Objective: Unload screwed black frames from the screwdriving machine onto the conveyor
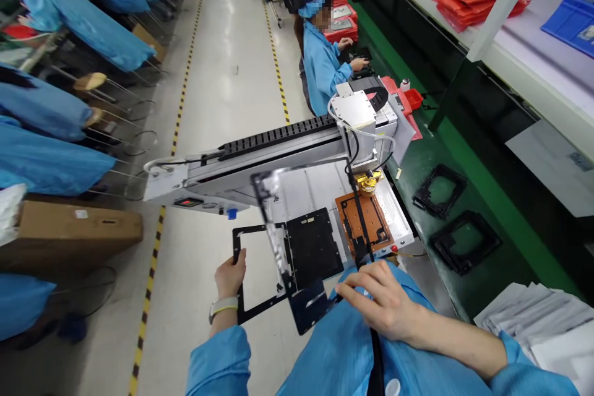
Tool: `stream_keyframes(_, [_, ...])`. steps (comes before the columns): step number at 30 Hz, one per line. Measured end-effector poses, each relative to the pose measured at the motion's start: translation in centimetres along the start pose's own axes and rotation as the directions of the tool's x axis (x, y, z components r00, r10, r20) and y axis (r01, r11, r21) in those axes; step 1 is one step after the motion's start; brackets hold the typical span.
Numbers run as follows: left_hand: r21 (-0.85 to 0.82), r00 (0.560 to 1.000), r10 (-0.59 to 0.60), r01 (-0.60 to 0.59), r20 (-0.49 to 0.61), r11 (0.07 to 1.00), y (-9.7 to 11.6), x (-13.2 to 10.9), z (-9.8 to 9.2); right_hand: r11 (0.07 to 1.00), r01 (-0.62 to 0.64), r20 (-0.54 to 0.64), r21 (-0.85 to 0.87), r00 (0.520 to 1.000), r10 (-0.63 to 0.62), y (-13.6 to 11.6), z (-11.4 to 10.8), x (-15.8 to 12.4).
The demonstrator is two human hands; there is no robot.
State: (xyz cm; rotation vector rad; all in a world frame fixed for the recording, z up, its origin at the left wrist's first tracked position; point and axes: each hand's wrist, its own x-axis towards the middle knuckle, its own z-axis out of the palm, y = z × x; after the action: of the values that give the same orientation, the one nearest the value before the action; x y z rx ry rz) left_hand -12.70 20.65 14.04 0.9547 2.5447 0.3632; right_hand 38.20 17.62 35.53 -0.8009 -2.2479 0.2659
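Note:
My left hand [229,275] grips the left edge of a thin black rectangular frame [241,241], held out over the floor beside the machine. My right hand [378,300] lies over my lap with fingers curled, its fingertips touching a dark flat part [309,309] at the machine's near edge. Just ahead of both hands is a black plate [313,246] on the machine bed, and next to it an orange fixture [366,219] under a brass dispensing head [369,182].
A grey gantry machine [278,154] spans the front. Two black frames [439,189] [464,241] lie on the green bench [487,210] at right, near white sheets [533,322]. A co-worker in blue [320,55] works ahead; others sit at left. A cardboard box [69,229] stands at left.

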Motion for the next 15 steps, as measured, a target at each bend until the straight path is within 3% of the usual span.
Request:
stream_keyframes(6, [-0.012,0.998,-0.055,0.055,0.028,0.998,-0.1,-0.5,0.0,0.975,-0.209,-0.029,0.081,0.977,0.211,1.4,-3.0,1.7])
stream_keyframes(15, [0.009,0.992,-0.126,0.125,0.015,0.992,1.0,-0.9,-0.4,0.959,-0.266,-0.127,0.097,0.952,0.277,2.7,-5.8,2.2])
